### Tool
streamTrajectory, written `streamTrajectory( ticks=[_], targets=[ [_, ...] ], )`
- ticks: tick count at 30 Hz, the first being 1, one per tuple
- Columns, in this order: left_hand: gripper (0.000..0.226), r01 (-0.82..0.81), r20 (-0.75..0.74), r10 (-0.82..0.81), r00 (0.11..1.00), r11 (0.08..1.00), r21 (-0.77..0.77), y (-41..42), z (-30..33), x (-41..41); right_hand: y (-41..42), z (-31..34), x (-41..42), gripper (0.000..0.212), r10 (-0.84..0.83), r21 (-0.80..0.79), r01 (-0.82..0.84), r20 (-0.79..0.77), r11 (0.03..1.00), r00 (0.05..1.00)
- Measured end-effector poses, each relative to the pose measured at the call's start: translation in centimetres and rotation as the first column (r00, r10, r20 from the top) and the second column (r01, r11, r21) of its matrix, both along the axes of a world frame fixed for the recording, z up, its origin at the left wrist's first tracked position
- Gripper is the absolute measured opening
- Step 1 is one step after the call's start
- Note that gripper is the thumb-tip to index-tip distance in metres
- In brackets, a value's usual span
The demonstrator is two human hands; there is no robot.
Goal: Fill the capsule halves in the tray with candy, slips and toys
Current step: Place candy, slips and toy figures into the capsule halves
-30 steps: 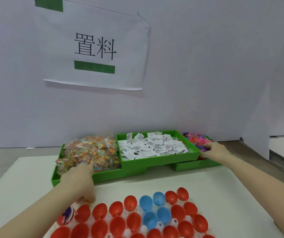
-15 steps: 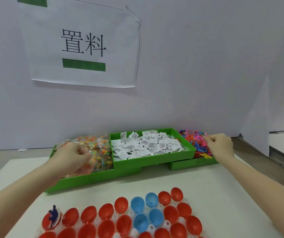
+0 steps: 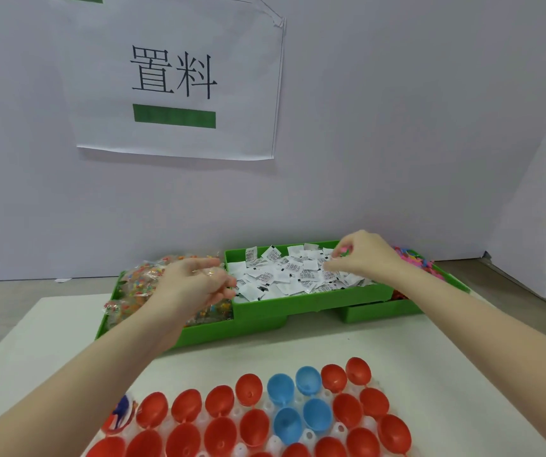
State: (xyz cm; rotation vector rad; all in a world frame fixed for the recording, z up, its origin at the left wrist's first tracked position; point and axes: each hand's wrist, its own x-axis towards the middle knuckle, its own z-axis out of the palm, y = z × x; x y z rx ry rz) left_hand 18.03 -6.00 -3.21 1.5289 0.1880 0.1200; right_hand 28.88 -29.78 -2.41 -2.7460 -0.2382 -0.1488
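A pale grey wall fills the background, with a white paper sign [image 3: 179, 77] printed with two black characters and a green bar taped to it. Below it a white counter [image 3: 430, 357] carries the work.

At the near edge sits a clear plastic tray [image 3: 369, 423] of round sockets holding open capsule halves, most of them red plastic cups [image 3: 252, 427] and four of them blue plastic cups [image 3: 301, 404] grouped near the middle. The leftmost half of the back row [image 3: 121, 413] already holds a small dark blue toy figure.

Behind the tray three green plastic bins stand side by side. The left green bin [image 3: 219, 336] is heaped with clear wrapped multicoloured candy [image 3: 139, 282]. The middle green bin [image 3: 314, 305], raised slightly above the others, is full of small white printed paper slips [image 3: 285, 275]. The right green bin [image 3: 383, 311] holds small bright pink and orange plastic toys [image 3: 410, 258], largely hidden by the forearm.

The left hand [image 3: 195, 285] hovers at the border of the candy and slip bins, its fingers [image 3: 225, 285] curled around a clear candy wrapper. The right hand [image 3: 360, 255] is over the slips, its fingers [image 3: 332, 265] pinched down onto the pile while something small and pink-green is tucked in its curled grip.
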Motion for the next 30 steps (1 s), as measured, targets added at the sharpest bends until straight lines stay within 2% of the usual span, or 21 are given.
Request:
streamTrajectory(
  ticks=[2, 4, 7, 10, 14, 16, 18, 21, 24, 27, 30],
  targets=[
    [0.021, -0.001, 0.018, 0.001, 1.0, 1.0, 0.008, -0.2, 0.0, -0.3, 1.2, -0.2, -0.1, 0.043, -0.03, -0.129, 0.022, -0.063, 0.991, 0.998],
    [0.021, -0.009, 0.028, 0.009, 1.0, 1.0, 0.025, 0.0, -0.1, -0.5, 1.6, -0.6, -0.3, 0.033, -0.075, -0.1, 0.068, -0.064, 0.993, 0.995],
    [0.019, -0.011, 0.024, 0.01, 1.0, 0.999, 0.034, 0.6, -0.2, -1.0, 1.4, -1.1, -0.2, 0.019, -0.129, 0.137, 0.131, -0.026, 0.982, 0.991],
    [0.014, -0.027, 0.011, 0.027, 1.0, 1.0, 0.008, 1.2, -0.3, -1.7, 1.1, -1.2, -0.5, 0.015, -0.13, 0.328, 0.109, 0.043, 0.938, 0.991],
    [0.02, -0.011, -0.007, 0.011, 1.0, 0.994, -0.11, 1.8, -0.2, -2.7, 1.4, -0.2, -1.8, 0.018, -0.179, 0.569, 0.055, 0.164, 0.821, 0.97],
    [0.014, -0.028, -0.031, 0.022, 0.999, 0.978, -0.207, 1.7, 0.1, -3.2, 2.5, 1.1, -3.7, 0.015, -0.1, 0.731, -0.016, 0.115, 0.682, 0.988],
    [0.008, -0.044, -0.059, 0.027, 0.998, 0.952, -0.303, 1.1, 0.6, -3.8, 4.5, 2.1, -6.6, 0.012, 0.069, 0.82, -0.059, 0.024, 0.57, 0.997],
    [0.011, -0.015, -0.062, -0.016, 0.998, 0.883, -0.468, -0.4, 1.6, -5.2, 7.7, 2.6, -11.3, 0.012, 0.277, 0.853, -0.057, -0.104, 0.519, 0.955],
    [0.016, 0.112, 0.048, -0.101, 0.994, 0.876, -0.47, -1.7, 2.8, -7.3, 9.7, 2.8, -14.8, 0.01, 0.408, 0.905, -0.054, -0.137, 0.423, 0.903],
    [0.026, 0.131, 0.105, -0.092, 0.99, 0.871, -0.473, -2.0, 3.3, -9.7, 10.5, 3.0, -17.0, 0.01, 0.428, 0.946, -0.089, -0.057, 0.313, 0.902],
    [0.029, 0.133, 0.136, -0.071, 0.988, 0.837, -0.532, -1.6, 3.6, -12.0, 11.0, 3.2, -18.4, 0.012, 0.367, 0.945, -0.131, 0.013, 0.298, 0.93]
  ],
)
